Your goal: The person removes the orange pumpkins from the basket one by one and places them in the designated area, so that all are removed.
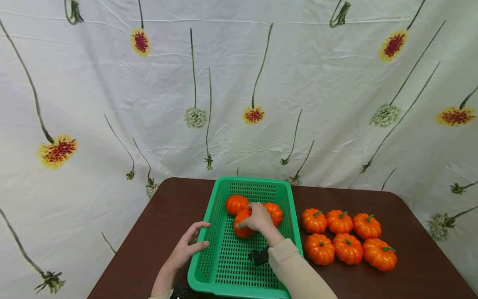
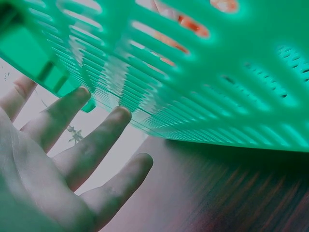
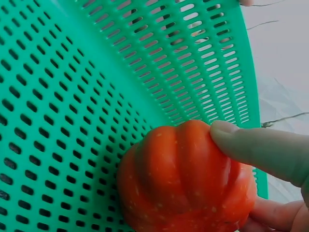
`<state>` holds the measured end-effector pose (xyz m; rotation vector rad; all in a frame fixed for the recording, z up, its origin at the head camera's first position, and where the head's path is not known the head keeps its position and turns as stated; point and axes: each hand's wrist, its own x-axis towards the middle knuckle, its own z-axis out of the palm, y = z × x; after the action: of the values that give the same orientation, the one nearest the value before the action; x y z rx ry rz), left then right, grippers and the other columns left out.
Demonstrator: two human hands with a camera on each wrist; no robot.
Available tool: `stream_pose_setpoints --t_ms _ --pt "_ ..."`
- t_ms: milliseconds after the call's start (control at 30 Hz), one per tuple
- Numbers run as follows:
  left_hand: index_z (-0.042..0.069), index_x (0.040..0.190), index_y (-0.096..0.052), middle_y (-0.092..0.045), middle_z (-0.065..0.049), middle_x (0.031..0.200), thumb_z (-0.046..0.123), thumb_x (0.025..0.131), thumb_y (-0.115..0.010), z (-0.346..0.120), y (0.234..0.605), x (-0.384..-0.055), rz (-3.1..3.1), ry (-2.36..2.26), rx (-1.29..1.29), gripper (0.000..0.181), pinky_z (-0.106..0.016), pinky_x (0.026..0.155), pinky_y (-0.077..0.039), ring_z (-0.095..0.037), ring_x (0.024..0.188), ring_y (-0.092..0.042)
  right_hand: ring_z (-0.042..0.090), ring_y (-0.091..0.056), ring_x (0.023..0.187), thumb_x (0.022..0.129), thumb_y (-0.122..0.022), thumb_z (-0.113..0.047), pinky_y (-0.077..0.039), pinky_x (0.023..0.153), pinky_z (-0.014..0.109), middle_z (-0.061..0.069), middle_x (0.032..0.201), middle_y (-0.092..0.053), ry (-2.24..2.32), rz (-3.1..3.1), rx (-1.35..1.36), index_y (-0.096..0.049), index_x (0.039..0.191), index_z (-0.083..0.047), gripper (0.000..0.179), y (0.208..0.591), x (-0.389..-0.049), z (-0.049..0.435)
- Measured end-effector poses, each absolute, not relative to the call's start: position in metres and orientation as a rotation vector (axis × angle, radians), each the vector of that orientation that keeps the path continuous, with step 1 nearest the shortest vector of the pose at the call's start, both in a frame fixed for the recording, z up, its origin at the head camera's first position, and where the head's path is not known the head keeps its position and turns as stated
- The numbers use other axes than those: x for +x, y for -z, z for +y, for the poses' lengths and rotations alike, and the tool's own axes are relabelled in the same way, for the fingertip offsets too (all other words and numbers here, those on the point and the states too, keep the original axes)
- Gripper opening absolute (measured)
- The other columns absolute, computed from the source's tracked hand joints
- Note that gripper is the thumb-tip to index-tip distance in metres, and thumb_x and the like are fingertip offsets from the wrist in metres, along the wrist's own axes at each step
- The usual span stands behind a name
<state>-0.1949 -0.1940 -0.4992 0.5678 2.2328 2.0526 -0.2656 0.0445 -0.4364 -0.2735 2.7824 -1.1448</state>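
A green plastic basket (image 1: 220,265) with slotted walls stands on the table. Inside it, my right hand (image 1: 258,218) grips a small orange pumpkin (image 1: 242,229). The right wrist view shows the thumb on this ribbed pumpkin (image 3: 186,179), with other fingers partly hidden behind it. Two more pumpkins lie in the basket, one at the back left (image 1: 236,204) and one partly behind my right hand (image 1: 274,212). My left hand (image 1: 184,249) is at the basket's left rim, thumb and fingers apart. In the left wrist view, its fingers (image 2: 104,140) extend beside the slotted wall, holding nothing.
Several orange pumpkins with green stems (image 1: 348,248) sit in two rows on the dark brown table (image 1: 160,220), right of the basket. A white cloth with printed flowers (image 1: 231,62) hangs behind the table. The black wrist camera (image 1: 258,256) is over the basket floor.
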Motion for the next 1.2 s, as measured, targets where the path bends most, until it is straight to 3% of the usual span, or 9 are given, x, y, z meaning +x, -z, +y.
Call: stream_pose_setpoints --t_ms 67,267,567,867,1000,1200 --pt "-0.001 0.133 -0.04 -0.028 -0.024 0.145 0.004 0.091 -0.056 -0.194 0.498 -0.194 2.233 -2.058 0.568 0.045 -0.035 0.09 -0.039 -0.041 0.137 -0.006 0.034 -0.054 0.102 0.065 -0.086 -0.02 -0.046 0.081 0.046 0.019 0.119 -0.055 1.158 2.771 -0.274 -0.057 0.119 0.005 0.066 0.434 -0.265 0.045" --pt "-0.004 0.132 -0.038 -0.026 -0.028 0.144 0.003 0.092 -0.054 -0.195 0.497 -0.194 2.215 -2.066 0.625 0.043 -0.033 0.088 -0.04 -0.046 0.136 -0.001 0.033 -0.053 0.101 0.069 -0.084 -0.022 -0.047 0.079 0.045 0.019 0.121 -0.052 1.231 2.721 -0.285 -0.056 0.122 0.004 0.065 0.422 -0.263 0.05" --pt "-0.001 0.132 -0.04 -0.026 -0.024 0.146 0.003 0.091 -0.055 -0.194 0.497 -0.193 2.219 -2.064 0.563 0.044 -0.034 0.089 -0.039 -0.043 0.137 -0.003 0.027 -0.056 0.093 0.071 -0.083 -0.021 -0.049 0.074 0.039 0.015 0.116 -0.056 1.547 2.582 -0.23 -0.054 0.125 0.002 0.066 0.399 -0.253 0.071" --pt "-0.002 0.132 -0.04 -0.027 -0.027 0.145 0.003 0.092 -0.054 -0.194 0.495 -0.193 2.226 -2.058 0.595 0.043 -0.038 0.085 -0.041 -0.046 0.136 -0.005 0.029 -0.053 0.107 0.073 -0.081 -0.03 -0.05 0.075 0.04 0.014 0.124 -0.052 1.778 2.544 -0.131 -0.051 0.131 -0.006 0.069 0.382 -0.232 0.102" --pt "-0.003 0.132 -0.039 -0.027 -0.028 0.144 0.003 0.092 -0.054 -0.194 0.495 -0.193 2.225 -2.059 0.603 0.044 -0.039 0.086 -0.04 -0.046 0.136 -0.004 0.031 -0.051 0.115 0.075 -0.08 -0.024 -0.05 0.079 0.041 0.013 0.133 -0.047 1.894 2.513 -0.115 -0.05 0.132 -0.009 0.066 0.376 -0.222 0.117" --pt "-0.001 0.133 -0.04 -0.028 -0.025 0.145 0.003 0.091 -0.055 -0.194 0.495 -0.193 2.226 -2.059 0.567 0.044 -0.037 0.088 -0.039 -0.044 0.137 -0.004 0.031 -0.053 0.113 0.078 -0.078 -0.019 -0.049 0.083 0.038 0.015 0.132 -0.049 2.037 2.453 -0.078 -0.046 0.134 -0.01 0.066 0.37 -0.206 0.141"
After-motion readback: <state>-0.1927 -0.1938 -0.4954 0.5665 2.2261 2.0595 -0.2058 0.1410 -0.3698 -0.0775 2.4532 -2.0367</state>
